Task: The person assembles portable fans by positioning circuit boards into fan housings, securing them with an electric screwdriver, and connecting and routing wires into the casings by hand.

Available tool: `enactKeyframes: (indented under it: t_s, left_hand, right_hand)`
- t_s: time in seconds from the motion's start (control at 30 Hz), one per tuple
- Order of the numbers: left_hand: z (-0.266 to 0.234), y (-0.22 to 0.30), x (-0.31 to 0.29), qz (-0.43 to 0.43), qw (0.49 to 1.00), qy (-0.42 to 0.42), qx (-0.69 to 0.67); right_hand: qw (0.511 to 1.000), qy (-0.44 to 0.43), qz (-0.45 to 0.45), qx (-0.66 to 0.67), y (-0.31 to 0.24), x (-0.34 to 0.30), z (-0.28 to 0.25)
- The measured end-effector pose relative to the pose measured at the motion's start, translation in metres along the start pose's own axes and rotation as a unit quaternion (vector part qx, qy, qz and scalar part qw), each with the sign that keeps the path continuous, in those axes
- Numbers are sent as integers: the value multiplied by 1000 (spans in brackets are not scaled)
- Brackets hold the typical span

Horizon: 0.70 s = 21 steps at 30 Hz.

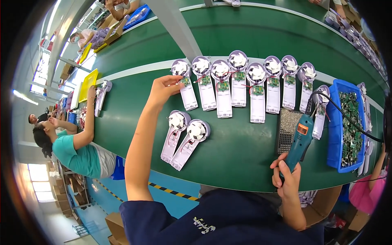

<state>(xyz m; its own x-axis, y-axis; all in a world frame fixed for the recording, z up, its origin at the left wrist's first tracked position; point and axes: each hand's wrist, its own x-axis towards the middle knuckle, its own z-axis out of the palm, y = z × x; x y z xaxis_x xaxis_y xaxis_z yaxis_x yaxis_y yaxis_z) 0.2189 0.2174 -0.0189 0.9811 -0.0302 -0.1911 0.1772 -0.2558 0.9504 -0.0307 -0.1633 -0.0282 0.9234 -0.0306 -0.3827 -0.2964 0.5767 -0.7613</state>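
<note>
My left hand [164,89] reaches to the leftmost fan in the far row, a white and lilac handheld fan body [189,99] lying open. Its thumb and forefinger close at the edge of the small green circuit board [185,81], beside thin red wires. In my right hand [288,177], near the front edge, is a teal electric screwdriver [300,139], its body slanting up and to the right. A black cable [347,114] leaves its far end; the bit is not visible. Several similar open fans [257,92] with boards and white blades continue the row rightward.
Two more open fans [176,134] lie nearer me on the green table [232,151]. A grey holder with a grid of holes [285,143] lies under the screwdriver. At right stands a blue bin [332,151] of circuit boards. A person in teal [81,149] sits at left.
</note>
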Motion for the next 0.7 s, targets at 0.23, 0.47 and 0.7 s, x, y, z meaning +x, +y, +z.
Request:
enactKeyframes:
  t_s: [0.23, 0.47, 0.7]
  left_hand:
    - [-8, 13, -35, 105, 985, 31, 135]
    - [31, 42, -155, 163, 908, -34, 384]
    - [30, 0, -205, 29, 929, 91, 356]
  right_hand:
    - [1000, -4, 0, 0, 8, 2, -1]
    - [998, 23, -49, -28, 0, -13, -16]
    - [994, -65, 29, -80, -38, 8, -3]
